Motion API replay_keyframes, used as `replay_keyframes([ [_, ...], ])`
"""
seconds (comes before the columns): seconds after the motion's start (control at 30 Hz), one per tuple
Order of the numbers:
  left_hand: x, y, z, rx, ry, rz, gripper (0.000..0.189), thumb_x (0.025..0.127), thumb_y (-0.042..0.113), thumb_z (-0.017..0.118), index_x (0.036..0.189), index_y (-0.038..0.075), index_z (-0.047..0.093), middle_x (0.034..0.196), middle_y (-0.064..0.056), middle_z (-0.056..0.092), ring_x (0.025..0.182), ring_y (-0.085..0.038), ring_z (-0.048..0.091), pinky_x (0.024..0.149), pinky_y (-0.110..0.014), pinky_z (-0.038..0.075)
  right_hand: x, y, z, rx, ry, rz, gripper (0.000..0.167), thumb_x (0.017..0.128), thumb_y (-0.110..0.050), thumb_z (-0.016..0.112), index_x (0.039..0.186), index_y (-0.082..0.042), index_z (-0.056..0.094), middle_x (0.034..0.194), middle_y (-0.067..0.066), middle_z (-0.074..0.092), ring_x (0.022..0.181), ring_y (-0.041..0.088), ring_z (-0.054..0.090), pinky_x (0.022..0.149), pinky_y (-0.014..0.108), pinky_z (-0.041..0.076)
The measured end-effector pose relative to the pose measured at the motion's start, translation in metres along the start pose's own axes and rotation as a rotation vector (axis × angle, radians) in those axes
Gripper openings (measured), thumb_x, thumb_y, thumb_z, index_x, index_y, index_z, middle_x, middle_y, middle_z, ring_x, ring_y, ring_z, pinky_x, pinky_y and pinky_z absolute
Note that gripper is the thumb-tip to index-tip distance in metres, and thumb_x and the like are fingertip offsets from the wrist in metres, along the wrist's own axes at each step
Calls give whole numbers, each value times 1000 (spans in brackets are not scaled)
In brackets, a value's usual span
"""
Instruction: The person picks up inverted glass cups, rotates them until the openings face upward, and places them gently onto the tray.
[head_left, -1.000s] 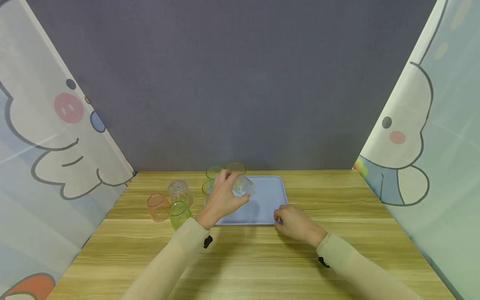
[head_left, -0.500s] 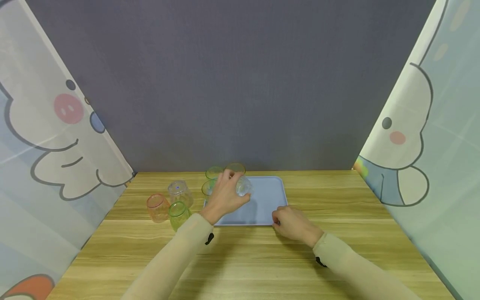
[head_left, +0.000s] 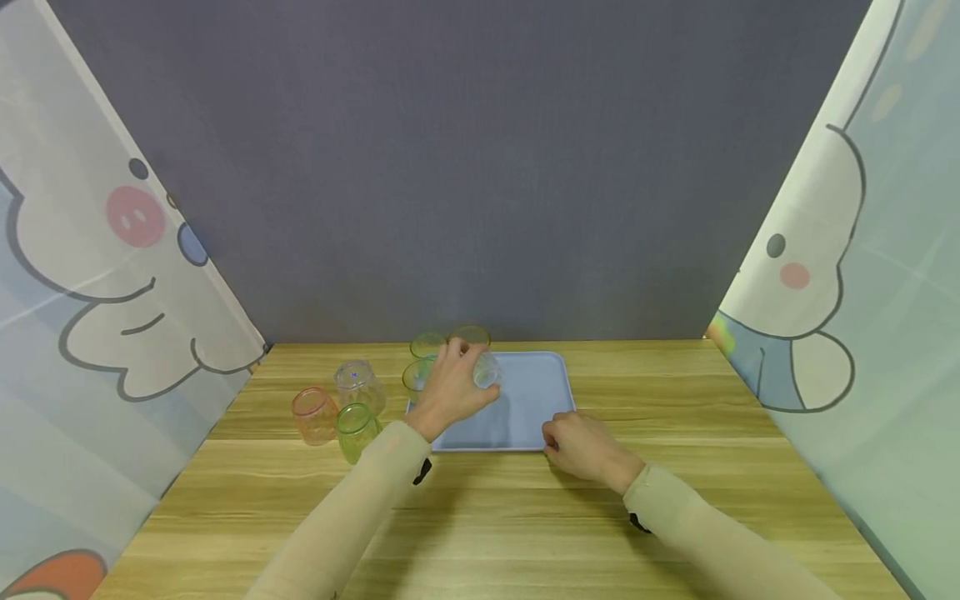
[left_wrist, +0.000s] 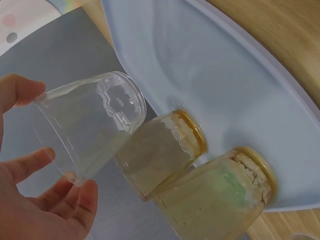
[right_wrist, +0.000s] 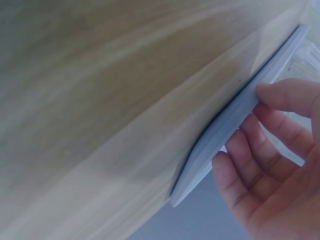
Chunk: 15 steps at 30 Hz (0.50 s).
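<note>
My left hand grips a clear glass by its rim, thumb and fingers around the mouth. In the head view that glass overlaps the left part of the pale blue tray. Two tinted glasses, one amber-rimmed and one yellowish, stand on the tray just beyond it in the left wrist view. My right hand is at the near right corner of the tray. Its thumb lies against the tray's edge, with the other fingers curled at the rim's opposite side.
Left of the tray are a pink glass, a clear glass and a green glass on the wooden table. A dark grey panel stands behind, and cartoon-printed curtains flank both sides.
My left hand has shifted slightly right, and the clear glass has turned a little in it. My right hand has slid slightly left along the tray corner.
</note>
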<state>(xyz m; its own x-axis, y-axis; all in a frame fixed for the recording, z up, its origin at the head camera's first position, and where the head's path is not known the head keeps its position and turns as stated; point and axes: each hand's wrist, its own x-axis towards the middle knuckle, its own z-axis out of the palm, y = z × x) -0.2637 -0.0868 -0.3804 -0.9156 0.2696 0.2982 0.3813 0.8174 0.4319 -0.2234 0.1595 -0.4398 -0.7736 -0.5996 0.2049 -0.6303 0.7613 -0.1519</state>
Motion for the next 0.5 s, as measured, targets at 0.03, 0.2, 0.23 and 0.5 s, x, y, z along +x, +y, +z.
replay_keyframes([
  [0.03, 1, -1, 0, 2, 4, 3, 67, 86, 40, 75, 144, 11, 56, 133, -14, 49, 116, -32, 47, 91, -47, 48, 0, 0, 0, 2, -1, 2, 21, 84, -12, 81, 72, -17, 64, 72, -7, 59, 64, 8, 54, 56, 24, 45],
  [0.2, 4, -4, 2, 8, -5, -2, 67, 86, 38, 76, 144, 11, 56, 131, -14, 50, 115, -32, 47, 90, -46, 47, 1, 0, -1, 0, -3, 11, 21, 83, -12, 81, 72, -17, 64, 72, -7, 59, 65, 10, 56, 57, 25, 46],
  [0.23, 4, -5, 2, 7, -7, -4, 67, 86, 37, 76, 144, 11, 56, 130, -14, 50, 115, -32, 47, 89, -46, 47, 1, 0, -1, -1, -2, 11, 21, 83, -12, 81, 72, -17, 64, 72, -7, 59, 65, 10, 56, 57, 25, 46],
  [0.5, 4, -7, 2, 17, -45, -26, 66, 88, 37, 74, 146, 12, 54, 128, -14, 48, 112, -31, 45, 89, -44, 45, 1, -1, 0, -3, -15, 25, 20, 84, -11, 81, 73, -17, 65, 72, -6, 59, 65, 9, 56, 55, 25, 45],
])
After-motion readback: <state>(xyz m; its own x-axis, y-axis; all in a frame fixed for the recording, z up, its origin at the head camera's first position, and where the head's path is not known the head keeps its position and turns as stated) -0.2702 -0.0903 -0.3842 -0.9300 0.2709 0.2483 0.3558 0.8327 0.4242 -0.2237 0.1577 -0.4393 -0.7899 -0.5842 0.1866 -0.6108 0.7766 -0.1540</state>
